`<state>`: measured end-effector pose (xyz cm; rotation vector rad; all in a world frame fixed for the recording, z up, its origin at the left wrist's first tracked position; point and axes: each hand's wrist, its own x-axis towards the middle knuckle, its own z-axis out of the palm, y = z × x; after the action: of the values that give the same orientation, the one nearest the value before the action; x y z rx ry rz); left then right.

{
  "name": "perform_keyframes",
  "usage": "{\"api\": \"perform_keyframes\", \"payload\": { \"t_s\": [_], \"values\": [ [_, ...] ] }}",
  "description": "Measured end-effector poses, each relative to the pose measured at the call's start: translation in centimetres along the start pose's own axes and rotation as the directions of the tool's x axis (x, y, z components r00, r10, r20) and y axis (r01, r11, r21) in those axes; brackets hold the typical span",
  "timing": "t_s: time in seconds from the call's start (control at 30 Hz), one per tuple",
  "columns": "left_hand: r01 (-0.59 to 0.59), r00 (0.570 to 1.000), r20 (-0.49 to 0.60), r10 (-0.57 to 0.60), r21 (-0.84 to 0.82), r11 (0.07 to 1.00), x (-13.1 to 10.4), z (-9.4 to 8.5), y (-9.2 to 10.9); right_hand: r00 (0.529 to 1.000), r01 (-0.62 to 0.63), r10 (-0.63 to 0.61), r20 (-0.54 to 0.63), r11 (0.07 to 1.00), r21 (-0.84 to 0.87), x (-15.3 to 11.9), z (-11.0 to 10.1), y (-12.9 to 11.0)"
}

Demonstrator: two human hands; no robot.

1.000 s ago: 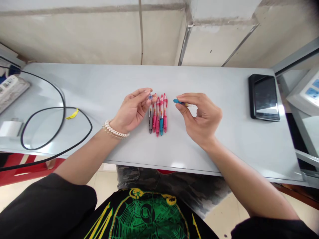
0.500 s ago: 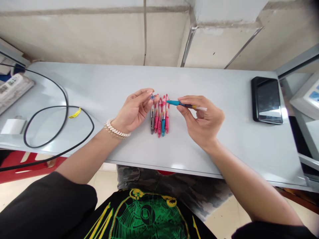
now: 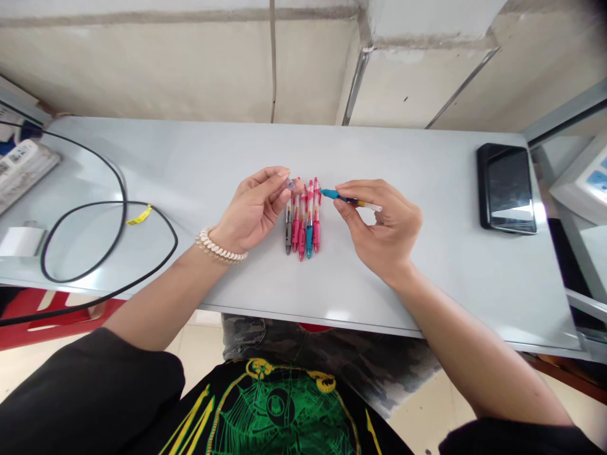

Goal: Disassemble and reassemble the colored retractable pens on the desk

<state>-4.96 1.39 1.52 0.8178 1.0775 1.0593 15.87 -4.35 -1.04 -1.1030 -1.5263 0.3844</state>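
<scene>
Between the thumb and fingers of my left hand is a clear bluish pen barrel, its open end facing right; most of it is hidden by the fingers. My right hand pinches the lower half of a pen, a blue-green grip pointing left, with a bare refill sticking out to the right. A gap separates the two parts. Below and between the hands several click pens lie side by side: a grey pen, a teal pen and pink pens.
A black cable with a yellow tag loops over the left of the grey table, near a white charger plug. A black device with a dark screen rests at the right. A wall rises behind.
My right hand has shifted slightly left with the grip and refill. The barrel in my left hand has turned a little, showing more of its open end.
</scene>
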Motion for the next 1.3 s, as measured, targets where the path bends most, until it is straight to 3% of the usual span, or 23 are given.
{"api": "perform_keyframes", "payload": {
  "t_s": [0.3, 0.67, 0.97, 1.3],
  "values": [
    [-0.035, 0.998, -0.059, 0.034, -0.01, 0.999, 0.2, -0.1, -0.1, 1.0, -0.005, 0.004, 0.027, 1.0, 0.02, -0.1, 0.0, 0.2],
    [0.009, 1.0, -0.021, -0.01, -0.047, 0.999, 0.2, 0.0, 0.0, 0.996, -0.091, 0.091, 0.004, 0.993, 0.079, -0.1, 0.0, -0.2],
    [0.031, 0.999, -0.02, -0.033, -0.121, 0.992, -0.4, 0.5, 0.3, 0.984, -0.168, 0.179, -0.019, 0.952, 0.257, 0.4, -0.1, -0.5],
    [0.005, 0.999, -0.047, -0.01, -0.092, 0.996, 0.3, 0.0, -0.8, 0.991, -0.134, 0.136, 0.017, 0.937, 0.323, 0.6, -0.5, -1.4]
  ]
}}
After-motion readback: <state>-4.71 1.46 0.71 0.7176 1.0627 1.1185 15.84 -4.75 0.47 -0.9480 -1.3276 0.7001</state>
